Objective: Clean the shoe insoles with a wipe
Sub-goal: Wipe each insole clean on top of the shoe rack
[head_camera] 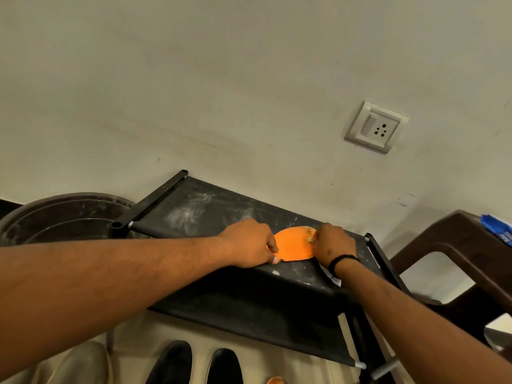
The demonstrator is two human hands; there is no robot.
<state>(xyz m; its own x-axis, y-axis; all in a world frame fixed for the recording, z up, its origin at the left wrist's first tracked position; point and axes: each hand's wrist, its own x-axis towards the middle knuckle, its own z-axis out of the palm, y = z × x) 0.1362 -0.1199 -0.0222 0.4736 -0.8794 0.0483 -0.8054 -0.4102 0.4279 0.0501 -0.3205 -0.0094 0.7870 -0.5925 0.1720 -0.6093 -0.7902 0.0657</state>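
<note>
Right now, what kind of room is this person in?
Probably a corner of a home, maybe near the door. A black shoe rack stands against a plain wall with a power socket, black shoes sit on the floor below it, and a brown plastic chair is beside it.

A black, dusty fabric shelf (pixel 210 209) on a dark frame stands against the wall; an orange insole (pixel 293 245) lies flat near its right edge, with white paper (pixel 331 275) at the front right corner
</note>
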